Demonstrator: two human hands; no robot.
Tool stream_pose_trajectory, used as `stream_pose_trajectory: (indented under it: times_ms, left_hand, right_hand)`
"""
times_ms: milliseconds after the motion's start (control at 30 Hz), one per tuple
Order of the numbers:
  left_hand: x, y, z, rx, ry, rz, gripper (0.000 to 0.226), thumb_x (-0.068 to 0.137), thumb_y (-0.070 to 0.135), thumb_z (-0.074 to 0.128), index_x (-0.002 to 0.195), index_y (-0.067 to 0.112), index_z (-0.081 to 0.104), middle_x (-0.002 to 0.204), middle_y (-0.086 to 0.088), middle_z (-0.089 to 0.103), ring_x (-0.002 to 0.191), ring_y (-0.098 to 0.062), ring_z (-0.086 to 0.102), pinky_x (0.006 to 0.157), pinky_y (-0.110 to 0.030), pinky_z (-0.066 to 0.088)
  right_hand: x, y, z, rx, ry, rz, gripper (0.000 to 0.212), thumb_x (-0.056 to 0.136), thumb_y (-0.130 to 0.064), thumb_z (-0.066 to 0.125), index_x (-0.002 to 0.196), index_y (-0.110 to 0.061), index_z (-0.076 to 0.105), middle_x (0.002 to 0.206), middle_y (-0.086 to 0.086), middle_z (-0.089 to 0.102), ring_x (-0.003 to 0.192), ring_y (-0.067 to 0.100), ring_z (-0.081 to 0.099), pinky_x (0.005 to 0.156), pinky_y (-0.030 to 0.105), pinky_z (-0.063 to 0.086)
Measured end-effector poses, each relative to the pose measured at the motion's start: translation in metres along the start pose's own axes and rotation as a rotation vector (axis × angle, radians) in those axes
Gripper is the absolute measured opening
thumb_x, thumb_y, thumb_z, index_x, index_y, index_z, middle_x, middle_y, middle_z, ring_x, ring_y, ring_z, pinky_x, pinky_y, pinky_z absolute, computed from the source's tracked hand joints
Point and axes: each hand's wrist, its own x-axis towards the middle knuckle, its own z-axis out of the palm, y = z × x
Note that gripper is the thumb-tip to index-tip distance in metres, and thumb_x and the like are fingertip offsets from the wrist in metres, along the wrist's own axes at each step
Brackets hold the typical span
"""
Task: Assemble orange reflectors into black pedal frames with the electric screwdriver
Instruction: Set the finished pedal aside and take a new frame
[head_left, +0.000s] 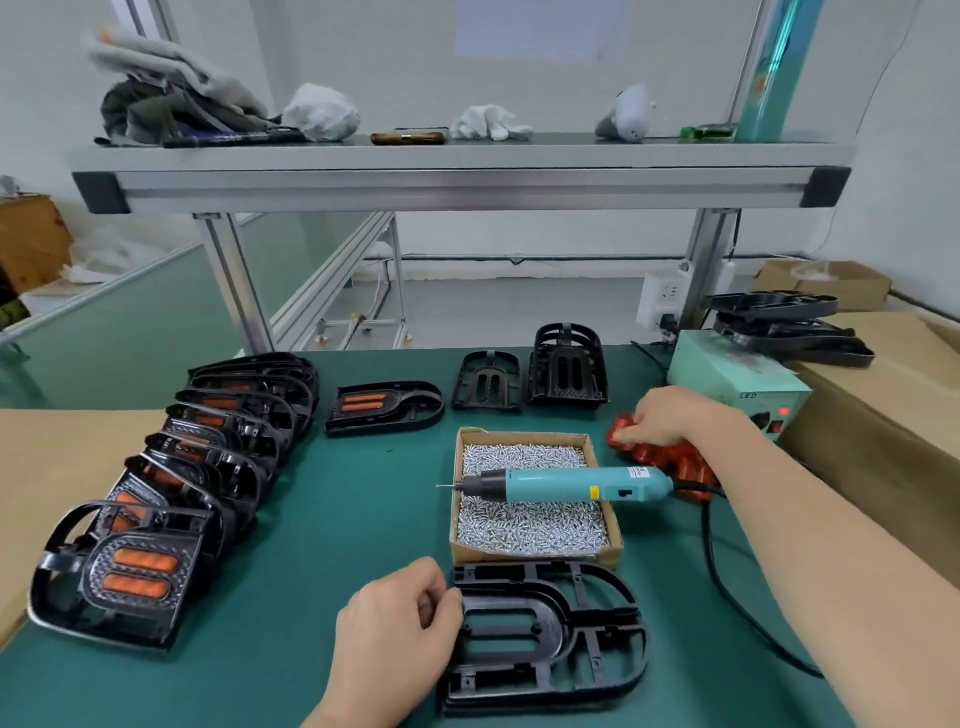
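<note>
A bare black pedal frame (550, 634) lies flat on the green mat near the front edge. My left hand (389, 629) holds its left edge with curled fingers. My right hand (670, 415) reaches to the back right and pinches an orange reflector (621, 434) from a pile of reflectors (675, 462). The teal electric screwdriver (566, 484) lies across a cardboard box of silver screws (530, 525), its tip pointing left, with no hand on it.
Several finished frames with orange reflectors (171, 483) lean in a row at the left. One more assembled frame (384, 408) and two black frames (530, 382) sit at the back. A power supply box (737, 379) stands at the right, with black frames (784, 327) stacked behind it. The screwdriver's cable (727, 582) runs along the mat.
</note>
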Motion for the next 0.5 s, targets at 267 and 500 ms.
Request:
stream_pose_trajectory:
  times_ms: [267, 500]
  left_hand:
    - [-0.001, 0.000, 0.002, -0.075, -0.008, 0.026, 0.017, 0.077, 0.043, 0.061, 0.077, 0.031, 0.048, 0.060, 0.012, 0.056, 0.056, -0.009, 0.046, 0.057, -0.016, 0.041]
    - [0.002, -0.004, 0.002, -0.123, 0.015, 0.021, 0.021, 0.069, 0.051, 0.052, 0.074, 0.031, 0.050, 0.057, 0.015, 0.055, 0.053, -0.005, 0.046, 0.054, -0.012, 0.040]
  right_hand:
    - [0.037, -0.070, -0.048, 0.425, 0.290, 0.012, 0.087, 0.088, -0.072, 0.054, 0.156, -0.025, 0.026, 0.156, 0.015, 0.027, 0.141, 0.043, 0.033, 0.113, 0.052, 0.037]
    - [0.103, -0.060, -0.041, 1.104, 0.231, 0.311, 0.078, 0.089, -0.044, 0.064, 0.150, -0.009, 0.031, 0.145, 0.018, 0.048, 0.127, 0.037, 0.050, 0.092, 0.038, 0.044]
